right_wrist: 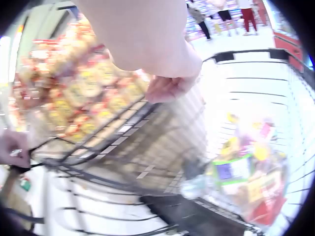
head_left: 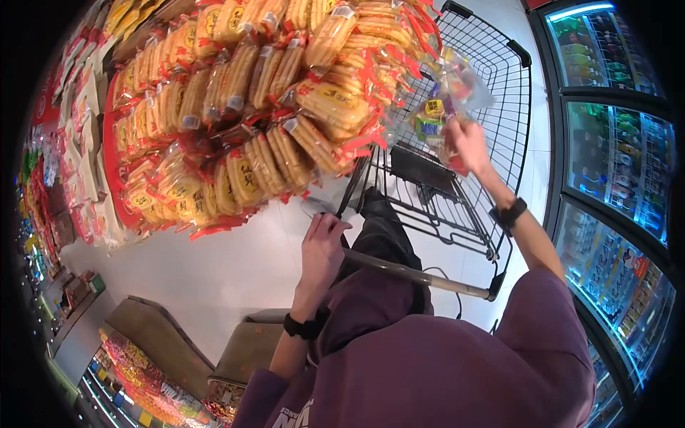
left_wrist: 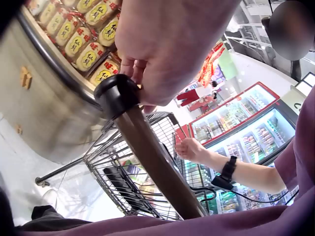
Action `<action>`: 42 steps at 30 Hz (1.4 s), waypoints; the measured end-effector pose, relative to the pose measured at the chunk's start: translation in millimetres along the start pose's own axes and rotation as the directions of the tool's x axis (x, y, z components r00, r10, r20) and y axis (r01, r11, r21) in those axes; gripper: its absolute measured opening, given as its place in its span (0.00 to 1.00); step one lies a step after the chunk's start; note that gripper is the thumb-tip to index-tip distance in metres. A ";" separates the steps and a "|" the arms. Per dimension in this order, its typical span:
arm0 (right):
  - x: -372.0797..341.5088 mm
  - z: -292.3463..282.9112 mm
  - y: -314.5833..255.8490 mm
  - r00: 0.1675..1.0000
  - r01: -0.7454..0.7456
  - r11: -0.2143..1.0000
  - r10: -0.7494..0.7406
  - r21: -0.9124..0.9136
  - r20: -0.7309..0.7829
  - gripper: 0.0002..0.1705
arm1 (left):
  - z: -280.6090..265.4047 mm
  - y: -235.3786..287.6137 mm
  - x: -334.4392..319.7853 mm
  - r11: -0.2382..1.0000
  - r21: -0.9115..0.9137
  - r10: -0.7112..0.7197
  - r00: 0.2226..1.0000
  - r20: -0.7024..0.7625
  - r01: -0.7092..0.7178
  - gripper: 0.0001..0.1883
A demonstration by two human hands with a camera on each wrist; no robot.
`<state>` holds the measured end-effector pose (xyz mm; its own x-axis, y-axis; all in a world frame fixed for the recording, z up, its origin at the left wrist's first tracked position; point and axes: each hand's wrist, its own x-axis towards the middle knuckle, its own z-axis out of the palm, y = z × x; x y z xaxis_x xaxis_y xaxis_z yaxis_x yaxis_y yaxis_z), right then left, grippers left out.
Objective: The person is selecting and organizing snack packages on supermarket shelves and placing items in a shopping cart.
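At the left end of the shopping cart handle (left_wrist: 152, 162), my left hand (head_left: 322, 246) holds on by the black end cap (left_wrist: 117, 96), fingers bent around it. My right hand (head_left: 467, 145) is over the cart basket with its fingers curled, and nothing shows in it in either wrist view. Beneath it, in the wire shopping cart (head_left: 524, 135), lie several colourful plastic packages (right_wrist: 248, 177). One bag (head_left: 432, 121) has a yellow-and-black label and overlaps the right hand in the head view.
A tall display of bagged rice crackers (head_left: 242, 171) borders the cart on the left. Lit drink fridges (head_left: 617, 150) line the right side. Brown display stands (head_left: 160, 335) are behind at left. People (right_wrist: 246, 14) stand farther down the aisle.
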<state>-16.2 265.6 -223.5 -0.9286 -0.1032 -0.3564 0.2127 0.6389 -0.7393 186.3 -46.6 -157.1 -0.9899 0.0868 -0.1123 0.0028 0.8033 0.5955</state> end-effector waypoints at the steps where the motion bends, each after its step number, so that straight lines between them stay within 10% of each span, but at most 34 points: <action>1: 48.6 -5.1 69.6 0.988 -0.146 0.986 0.149 0.079 -0.036 0.25 | 2.8 1.1 1.9 1.000 -0.005 -0.025 0.999 -0.029 0.025 0.10; 4: 125.8 -7.8 175.3 0.754 -0.508 0.666 0.651 0.546 -0.091 0.44 | 4.0 7.6 5.6 0.997 0.031 -0.075 0.997 -0.026 0.076 0.14; 7: 167.2 7.7 238.8 0.605 -0.295 0.416 0.778 0.860 -0.168 0.38 | 0.2 11.0 13.1 0.992 0.065 -0.113 0.993 0.024 0.111 0.14; 10: 202.4 28.5 291.9 0.808 -0.228 0.424 0.584 0.877 -0.072 0.26 | -2.7 14.9 23.0 0.986 0.099 -0.144 0.987 0.076 0.137 0.11; 12: 196.2 35.0 258.2 0.861 0.033 0.516 0.421 0.856 -0.287 0.17 | -1.8 15.9 28.4 0.981 0.123 -0.164 0.983 0.085 0.153 0.08; 21: 110.3 -44.4 146.1 0.734 0.281 0.853 0.104 0.440 -0.671 0.16 | 12.7 4.7 28.9 0.991 0.019 -0.134 0.990 -0.038 0.135 0.09; 27: 72.9 -101.3 72.8 0.661 0.423 0.851 -0.054 0.312 -0.748 0.15 | 14.1 2.5 27.0 0.993 -0.002 -0.120 0.992 -0.030 0.120 0.09; 35: -34.4 -108.6 -15.6 0.921 0.247 0.893 -0.095 0.376 -0.378 0.18 | 11.2 3.5 27.4 0.995 -0.005 -0.097 0.995 -0.023 0.097 0.07; 42: -19.2 5.7 2.4 1.000 -0.011 0.905 0.002 0.425 0.021 0.19 | 7.3 4.3 25.7 0.993 0.053 -0.111 0.992 0.059 0.108 0.06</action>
<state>3.9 264.8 -221.7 -0.9216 -0.1174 -0.3700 0.3320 0.2554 -0.9080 161.9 -36.6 -163.2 -0.9739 0.0313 -0.2247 -0.0969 0.8381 0.5369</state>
